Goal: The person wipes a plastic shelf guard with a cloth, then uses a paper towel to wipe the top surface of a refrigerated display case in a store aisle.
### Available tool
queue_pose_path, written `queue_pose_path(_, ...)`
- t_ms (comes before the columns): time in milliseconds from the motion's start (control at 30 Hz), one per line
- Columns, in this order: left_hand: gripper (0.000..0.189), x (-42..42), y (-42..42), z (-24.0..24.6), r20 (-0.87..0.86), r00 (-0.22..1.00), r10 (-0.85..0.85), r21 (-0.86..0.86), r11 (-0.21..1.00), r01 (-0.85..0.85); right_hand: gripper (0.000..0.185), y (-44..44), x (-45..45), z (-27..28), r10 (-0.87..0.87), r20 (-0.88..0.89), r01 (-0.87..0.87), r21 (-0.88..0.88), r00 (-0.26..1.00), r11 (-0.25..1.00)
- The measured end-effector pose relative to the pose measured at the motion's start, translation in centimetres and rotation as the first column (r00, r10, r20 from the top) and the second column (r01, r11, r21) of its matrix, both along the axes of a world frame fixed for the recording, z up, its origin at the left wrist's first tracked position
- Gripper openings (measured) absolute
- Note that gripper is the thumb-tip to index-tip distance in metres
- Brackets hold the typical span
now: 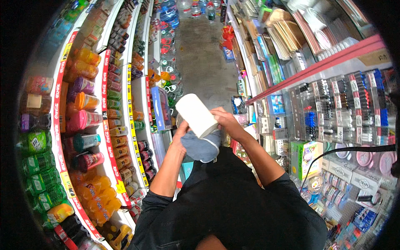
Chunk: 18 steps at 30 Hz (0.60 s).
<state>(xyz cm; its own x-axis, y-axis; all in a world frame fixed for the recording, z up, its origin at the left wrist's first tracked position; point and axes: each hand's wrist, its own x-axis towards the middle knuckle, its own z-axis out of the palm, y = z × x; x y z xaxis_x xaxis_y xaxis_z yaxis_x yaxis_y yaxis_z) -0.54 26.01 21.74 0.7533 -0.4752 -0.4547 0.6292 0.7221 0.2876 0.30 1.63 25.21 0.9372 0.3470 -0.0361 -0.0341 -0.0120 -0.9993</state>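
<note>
A plain white cylinder [197, 114], perhaps a canister or a roll, is held tilted in front of my chest. My right hand [227, 122] grips its right side, with the fingers bent over the edge. Below the cylinder bunches a blue-grey cloth [200, 147] with a pale edge. My left hand [180, 137] holds this cloth against the cylinder's lower left; most of its fingers are hidden behind the two.
Shelves of bottled drinks [86, 120] line the left side. Large water bottles [169, 15] stand at the far end of the concrete floor [203, 56]. To the right are stacked paper goods [286, 36], a pen rack [340, 109] and a black cable [347, 150].
</note>
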Motion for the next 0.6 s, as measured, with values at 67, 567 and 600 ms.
queue_pose_path(67, 0.066, -0.6, 0.9, -0.6, 0.043, 0.998, 0.041, 0.096, 0.994, -0.045, 0.05, -0.4, -0.5, -0.2, -0.014, -0.03, 0.014, -0.001, 0.999, 1.0)
queue_pose_path(567, 0.08, -7.7, 16.7, 8.5, 0.132, 0.831, 0.54, 0.66, 0.578, -0.48, 0.042, -11.8, 5.1, -8.8, -0.394, -0.365, 0.381, -0.11, 0.844, 0.918)
queue_pose_path(600, 0.078, -7.3, 16.3, 10.1, 0.183, 0.858, 0.48, 0.76, 0.484, -0.433, 0.043, -10.8, 6.3, -7.9, -0.361, -0.342, 0.344, -0.113, 0.867, 0.932)
